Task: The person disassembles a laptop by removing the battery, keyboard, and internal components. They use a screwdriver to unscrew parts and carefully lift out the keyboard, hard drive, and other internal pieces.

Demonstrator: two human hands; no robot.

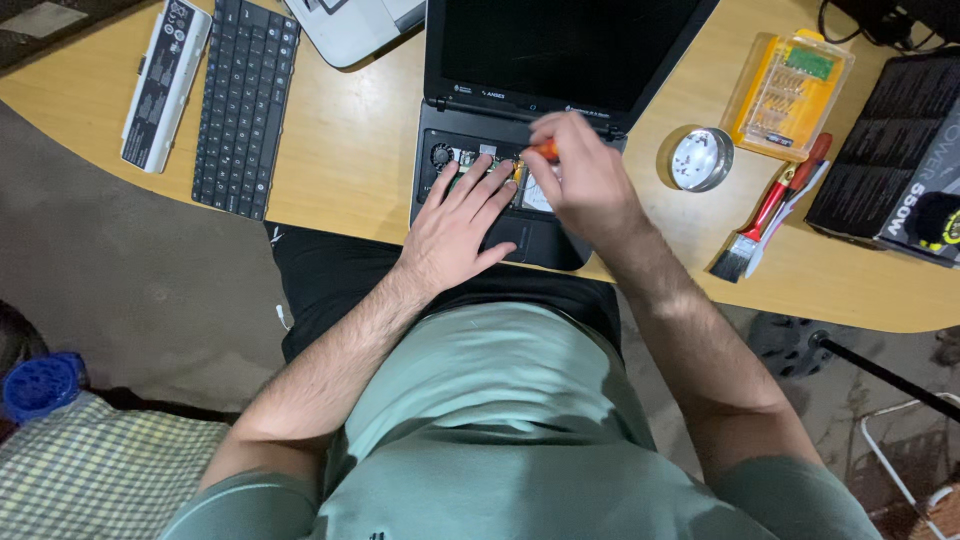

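We see a black laptop (500,150) sitting at the near edge of a light wooden table (350,150), right in front of the person. Its lid is up and the screen is dark. The keys are gone from its base, so we can see the insides: a small round fan at the left, and green and silver parts next to it.

The left hand (455,225) lies flat on the laptop base. Its fingers are spread out and loose, and they press down on the open part without holding anything.

The right hand (585,180) is curled tight around a small screwdriver (543,150) with an orange handle. Only a bit of the handle peeks out, and the tip is hidden over the open base.

A loose black keyboard (245,100) lies on the table to the left, and a long white battery (165,80) lies just beside it. To the right we see a round silver tin (702,158), a yellow box of screwdriver bits (790,95), and a brush (765,225) with a red handle.
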